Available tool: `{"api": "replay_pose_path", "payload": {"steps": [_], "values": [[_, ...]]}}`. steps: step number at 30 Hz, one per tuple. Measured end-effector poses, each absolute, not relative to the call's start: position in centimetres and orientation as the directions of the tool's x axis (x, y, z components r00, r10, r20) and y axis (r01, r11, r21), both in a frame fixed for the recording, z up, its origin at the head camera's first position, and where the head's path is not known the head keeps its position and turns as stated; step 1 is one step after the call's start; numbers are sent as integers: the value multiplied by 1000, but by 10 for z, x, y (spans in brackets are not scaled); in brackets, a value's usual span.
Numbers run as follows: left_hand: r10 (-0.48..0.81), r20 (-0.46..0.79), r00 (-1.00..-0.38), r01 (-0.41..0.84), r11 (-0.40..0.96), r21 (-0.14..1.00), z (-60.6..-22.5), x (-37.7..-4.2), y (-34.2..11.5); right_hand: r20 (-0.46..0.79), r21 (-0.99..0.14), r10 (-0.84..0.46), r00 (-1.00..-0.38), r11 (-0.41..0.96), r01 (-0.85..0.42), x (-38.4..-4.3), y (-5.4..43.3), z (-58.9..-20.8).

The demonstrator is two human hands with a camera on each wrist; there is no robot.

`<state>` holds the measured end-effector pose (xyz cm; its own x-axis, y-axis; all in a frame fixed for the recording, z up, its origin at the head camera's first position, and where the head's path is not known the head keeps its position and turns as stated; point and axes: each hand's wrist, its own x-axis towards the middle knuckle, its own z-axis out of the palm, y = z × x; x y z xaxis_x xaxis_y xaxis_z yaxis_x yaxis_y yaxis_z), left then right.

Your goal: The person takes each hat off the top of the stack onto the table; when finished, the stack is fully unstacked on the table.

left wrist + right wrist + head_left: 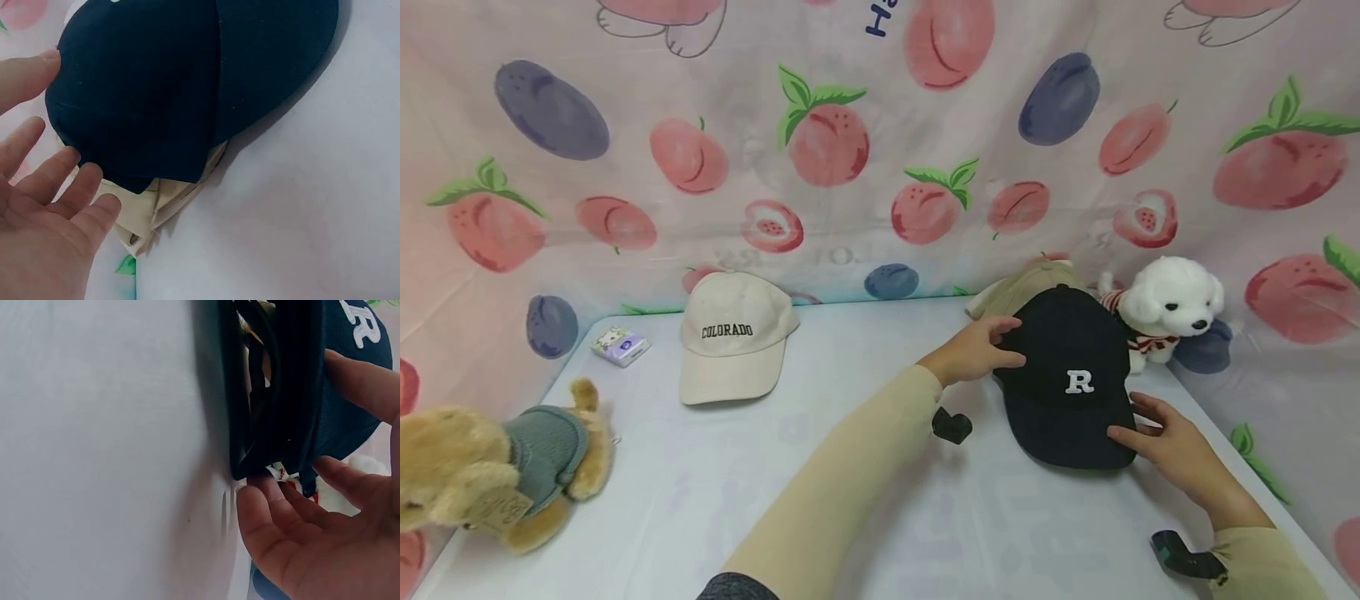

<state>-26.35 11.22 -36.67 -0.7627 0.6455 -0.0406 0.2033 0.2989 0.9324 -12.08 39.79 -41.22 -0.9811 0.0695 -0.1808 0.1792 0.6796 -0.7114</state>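
Note:
A black cap with a white letter R leans, front outward, against a khaki cap at the table's back right. The khaki cap is mostly hidden; its beige edge shows below the black one in the left wrist view. My left hand is at the left side of the black crown, fingers spread, fingertips at its surface. My right hand is at the right side of the brim. In the right wrist view its thumb lies against the black cap and its loosely bent fingers are beside the lower edge.
A cream COLORADO cap stands at the back left, beside a small purple-and-white box. A brown plush toy in a grey-green sweater lies at the left edge. A white plush dog sits behind my right hand.

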Motion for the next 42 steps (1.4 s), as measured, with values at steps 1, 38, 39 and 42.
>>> {"api": "replay_pose_path", "payload": {"steps": [1, 38, 39, 42], "values": [[646, -43, -763, 199, 297, 934, -367, -263, 112, -188, -709, 65, -980, 682, 181, -121, 398, -413], [682, 42, -730, 265, 226, 937, -364, -254, 112, -163, -681, 83, -983, 712, 173, -119, 393, -412], [693, 55, -719, 282, 218, 934, -363, -253, 113, -163, -679, 84, -983, 713, 173, -118, 393, -412], [713, 87, -695, 323, 202, 925, -361, -251, 115, -161, -676, 88, -983, 716, 174, -117, 393, -412]]}}
